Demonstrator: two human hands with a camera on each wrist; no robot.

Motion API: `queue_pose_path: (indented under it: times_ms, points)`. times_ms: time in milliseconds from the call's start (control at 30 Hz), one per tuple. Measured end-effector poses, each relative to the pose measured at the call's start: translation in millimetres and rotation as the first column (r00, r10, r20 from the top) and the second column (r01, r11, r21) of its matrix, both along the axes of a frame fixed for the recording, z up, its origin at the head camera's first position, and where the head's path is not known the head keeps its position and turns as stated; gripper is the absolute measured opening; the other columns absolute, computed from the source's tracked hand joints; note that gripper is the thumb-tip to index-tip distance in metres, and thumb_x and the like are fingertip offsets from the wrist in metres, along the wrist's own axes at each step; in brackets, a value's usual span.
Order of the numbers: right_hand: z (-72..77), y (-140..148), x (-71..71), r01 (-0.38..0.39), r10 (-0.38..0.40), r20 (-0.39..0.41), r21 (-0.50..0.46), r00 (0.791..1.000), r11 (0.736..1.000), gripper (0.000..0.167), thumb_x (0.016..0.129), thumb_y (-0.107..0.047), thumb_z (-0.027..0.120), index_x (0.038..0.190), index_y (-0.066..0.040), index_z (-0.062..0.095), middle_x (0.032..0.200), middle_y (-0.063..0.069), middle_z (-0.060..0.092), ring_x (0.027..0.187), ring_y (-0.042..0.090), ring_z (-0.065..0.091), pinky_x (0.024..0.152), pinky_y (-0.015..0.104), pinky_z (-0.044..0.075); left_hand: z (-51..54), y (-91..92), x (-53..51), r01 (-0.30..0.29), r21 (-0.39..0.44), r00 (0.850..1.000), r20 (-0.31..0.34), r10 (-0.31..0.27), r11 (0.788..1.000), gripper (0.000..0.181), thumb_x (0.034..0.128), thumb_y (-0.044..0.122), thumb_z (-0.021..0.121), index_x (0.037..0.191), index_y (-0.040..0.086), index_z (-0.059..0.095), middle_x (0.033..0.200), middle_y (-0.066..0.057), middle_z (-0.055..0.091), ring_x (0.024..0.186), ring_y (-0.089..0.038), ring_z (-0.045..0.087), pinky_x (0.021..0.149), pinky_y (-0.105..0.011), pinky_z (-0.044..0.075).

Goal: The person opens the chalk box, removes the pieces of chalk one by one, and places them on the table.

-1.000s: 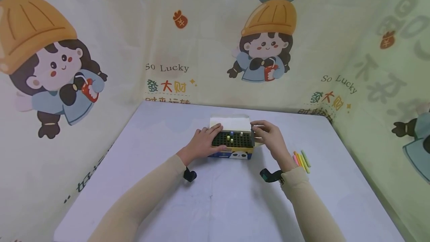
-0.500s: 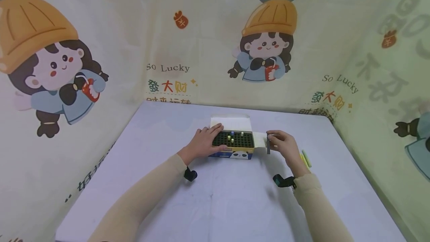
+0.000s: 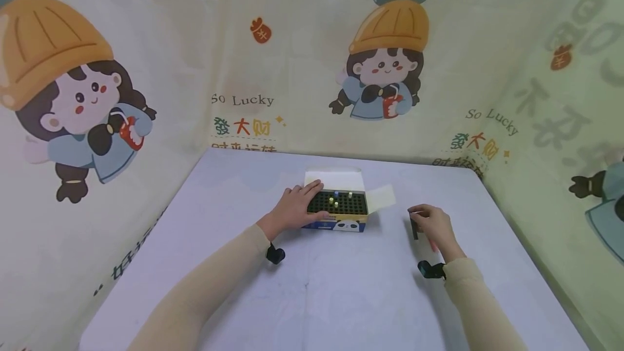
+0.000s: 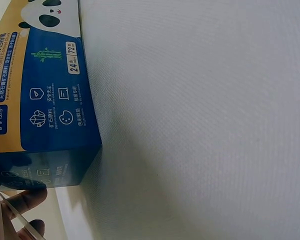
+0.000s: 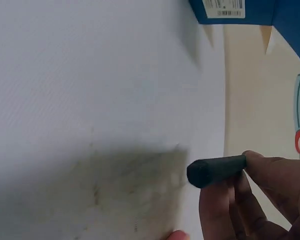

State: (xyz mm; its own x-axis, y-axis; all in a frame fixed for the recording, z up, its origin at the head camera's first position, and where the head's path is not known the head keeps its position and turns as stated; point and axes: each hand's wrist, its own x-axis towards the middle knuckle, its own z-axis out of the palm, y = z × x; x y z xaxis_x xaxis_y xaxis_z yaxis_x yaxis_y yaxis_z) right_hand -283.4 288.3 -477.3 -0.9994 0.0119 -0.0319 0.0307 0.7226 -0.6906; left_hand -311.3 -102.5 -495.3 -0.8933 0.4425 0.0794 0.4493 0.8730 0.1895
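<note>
Pinching chalk [image 5: 217, 171], right grip [image 3: 435, 226] between box [image 3: 325, 224] and table edge [image 3: 506, 226].

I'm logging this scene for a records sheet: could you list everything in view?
Table: one, white, under the work
Chalk box: one, blue and yellow, flaps open, towards the table's far side
Holder: one, black, in the box
Chalk pieces: four visible, one blue, three pale, in the holder
Dark stick: one, dark, in the right hand
Reddish stick: one visible, mostly hidden by that hand
Printed cloth: cream, around the table
Wrist cameras: two, black, at the wrists
Sleeves: two, beige
Left hand: one, on the box
Right hand: one, right of the box
</note>
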Motion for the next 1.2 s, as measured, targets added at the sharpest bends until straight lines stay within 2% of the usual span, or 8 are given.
queue_pose_path:
  times_ms: [200,400,533,667,833,1000,1200]
  points:
    - [-7.6,9,-2.2,0.038,-0.038,0.005,0.089,0.999,0.995,0.031,0.101,-0.018,0.059,0.124,0.0,0.071,0.12,0.028,0.071,0.085,0.025,0.073,0.074,0.038,0.056,0.3,-0.7,-0.1,0.004,0.023,1.0,-0.02,-0.004,1.0,0.095,0.0946,0.08,0.044,0.168,0.025,0.02,0.173,0.004,0.02,0.14,-0.037,0.048,0.107,-0.059,0.04]
    - [-11.9,17,-0.8,0.039,-0.045,0.039,0.146,0.998,0.989,0.031,0.1,-0.019,0.061,0.122,0.0,0.072,0.124,0.027,0.07,0.094,0.032,0.067,0.086,0.048,0.052,-3.5,-0.6,0.6,0.004,0.019,1.0,-0.004,-0.004,1.0,0.095,0.0947,0.081,0.043,0.168,0.025,0.019,0.174,0.004,0.019,0.141,-0.038,0.047,0.108,-0.06,0.039]
    - [-14.2,20,1.4,0.038,-0.044,0.046,0.138,0.998,0.99,0.032,0.1,-0.019,0.062,0.122,0.002,0.072,0.122,0.027,0.07,0.095,0.034,0.065,0.088,0.052,0.051,-3.4,-0.7,1.0,0.002,0.024,1.0,-0.009,-0.002,1.0,0.094,0.095,0.079,0.044,0.168,0.025,0.019,0.174,0.004,0.019,0.14,-0.038,0.047,0.108,-0.06,0.039]
    - [-17.1,22,2.7,0.041,-0.047,0.056,0.114,0.997,0.993,0.031,0.1,-0.016,0.061,0.121,0.004,0.072,0.12,0.028,0.07,0.093,0.033,0.066,0.082,0.047,0.053,-1.5,-0.5,0.6,-0.001,0.016,1.0,-0.012,0.001,1.0,0.094,0.0953,0.079,0.044,0.168,0.026,0.017,0.174,0.006,0.018,0.141,-0.036,0.046,0.108,-0.058,0.039]
    - [-20.8,24,3.0,0.053,-0.06,0.072,0.095,0.996,0.994,0.032,0.097,-0.008,0.057,0.124,0.004,0.07,0.121,0.026,0.069,0.097,0.033,0.061,0.081,0.042,0.049,0.5,0.1,0.6,0.009,0.026,1.0,-0.012,-0.009,1.0,0.093,0.0956,0.078,0.046,0.168,0.025,0.019,0.174,0.005,0.019,0.141,-0.037,0.046,0.107,-0.058,0.039]
    - [-21.9,23,2.8,0.063,-0.07,0.082,0.086,0.994,0.994,0.034,0.096,-0.007,0.056,0.125,0.004,0.069,0.119,0.025,0.068,0.093,0.031,0.06,0.076,0.037,0.047,-1.0,-0.7,0.8,0.003,0.02,1.0,-0.008,-0.003,1.0,0.093,0.0955,0.079,0.045,0.168,0.026,0.018,0.174,0.006,0.018,0.142,-0.036,0.045,0.108,-0.058,0.039]
    - [-21.8,24,4.1,0.056,-0.064,0.091,0.092,0.994,0.994,0.036,0.096,-0.007,0.054,0.127,0.004,0.067,0.121,0.026,0.067,0.091,0.03,0.059,0.077,0.038,0.045,-2.5,-1.3,2.4,0.012,0.026,1.0,-0.013,-0.012,1.0,0.093,0.0958,0.078,0.046,0.168,0.024,0.019,0.174,0.004,0.019,0.141,-0.037,0.046,0.107,-0.058,0.04]
